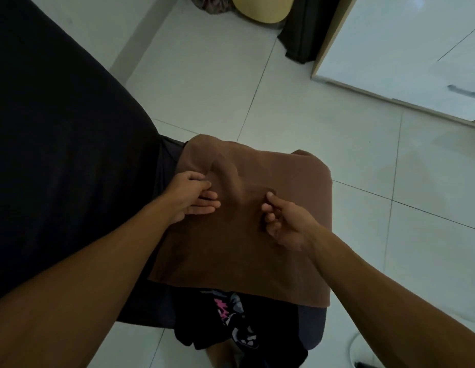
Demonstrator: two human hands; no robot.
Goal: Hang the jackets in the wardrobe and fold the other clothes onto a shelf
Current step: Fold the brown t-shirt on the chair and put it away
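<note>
**Folding the brown cloth**

A soft brown cloth garment [247, 224] lies spread flat on top of a dark pile, which looks like a seat or stool, though I cannot tell for sure. A black piece of clothing with pink and grey print [231, 322] peeks out from under it. Beside the pile is a big black bed or cover [58, 142].

The left hand [191, 200] rests on the brown cloth and pinches a small ridge of it with its top fingers. The right hand [281, 224] is just beside it, apart from the left, fingers curled, thumb and finger pinching the cloth.

To fold it well, I think both hands should lift the same fold line together, keep the edges even, and smooth out bumps.

The white tiled floor [337, 128] is all around. A white wardrobe door [406, 49] stands ahead on the right.
</note>
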